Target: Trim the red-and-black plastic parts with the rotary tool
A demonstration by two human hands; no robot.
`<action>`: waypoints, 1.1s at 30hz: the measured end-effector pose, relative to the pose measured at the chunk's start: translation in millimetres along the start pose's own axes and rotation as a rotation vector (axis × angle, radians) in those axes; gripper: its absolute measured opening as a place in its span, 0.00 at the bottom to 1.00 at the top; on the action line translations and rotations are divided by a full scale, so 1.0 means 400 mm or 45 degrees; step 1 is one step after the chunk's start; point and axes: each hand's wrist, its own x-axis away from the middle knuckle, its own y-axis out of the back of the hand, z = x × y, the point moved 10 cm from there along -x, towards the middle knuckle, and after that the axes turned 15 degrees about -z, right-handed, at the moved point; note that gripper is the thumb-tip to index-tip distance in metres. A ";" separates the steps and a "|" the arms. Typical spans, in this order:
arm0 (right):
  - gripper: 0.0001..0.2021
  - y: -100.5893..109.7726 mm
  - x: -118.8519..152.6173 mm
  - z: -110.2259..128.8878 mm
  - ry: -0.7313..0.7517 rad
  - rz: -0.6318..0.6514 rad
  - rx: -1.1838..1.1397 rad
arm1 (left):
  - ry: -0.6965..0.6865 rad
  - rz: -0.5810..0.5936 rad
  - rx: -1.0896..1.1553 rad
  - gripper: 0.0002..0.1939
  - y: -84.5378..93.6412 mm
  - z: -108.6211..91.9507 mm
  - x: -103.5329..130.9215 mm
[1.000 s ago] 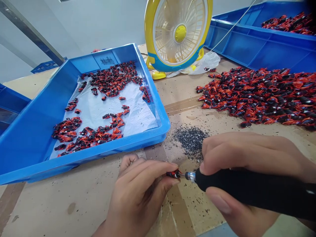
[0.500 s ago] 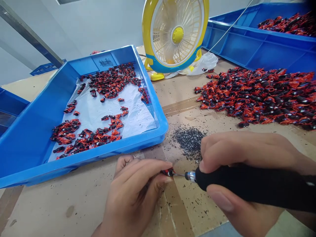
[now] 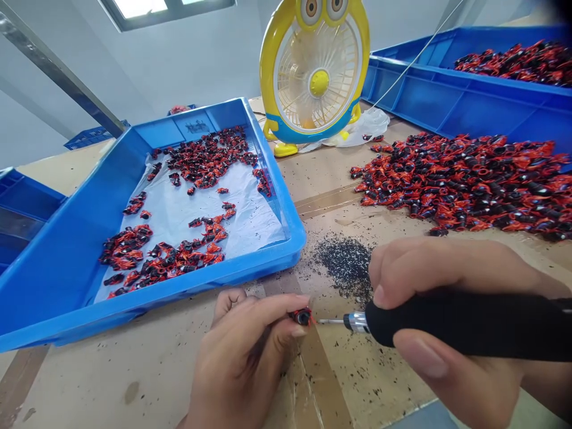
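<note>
My left hand (image 3: 250,345) pinches a small red-and-black plastic part (image 3: 301,316) between thumb and fingertips, its round dark end turned toward the right. My right hand (image 3: 451,322) is wrapped around a thick black handheld rotary tool (image 3: 447,325) with a metal collar and a thin bit (image 3: 330,322). The bit points left at the part, its tip a short way from it. Behind the tool lies a heap of fine black shavings (image 3: 346,259) on the cardboard.
A blue tray (image 3: 286,253) at left holds many similar parts on a white sheet. A large pile of parts (image 3: 465,185) lies at right, before another blue bin (image 3: 447,95). A yellow fan (image 3: 319,83) stands at the back. Brown tape (image 3: 322,381) crosses the cardboard tabletop.
The rotary tool has drawn back to the right, so its bit has come away from the part. The part's round end now faces me more. The view has tilted up slightly.
</note>
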 end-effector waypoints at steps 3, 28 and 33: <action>0.07 -0.001 -0.002 0.001 -0.004 -0.011 0.023 | 0.003 -0.003 -0.010 0.08 0.001 0.000 0.000; 0.08 0.006 -0.011 0.006 -0.033 0.095 -0.066 | 0.059 0.013 0.131 0.07 -0.016 -0.006 -0.004; 0.08 0.007 -0.013 0.007 -0.029 0.110 -0.057 | -0.007 -0.053 0.057 0.03 0.004 -0.019 -0.011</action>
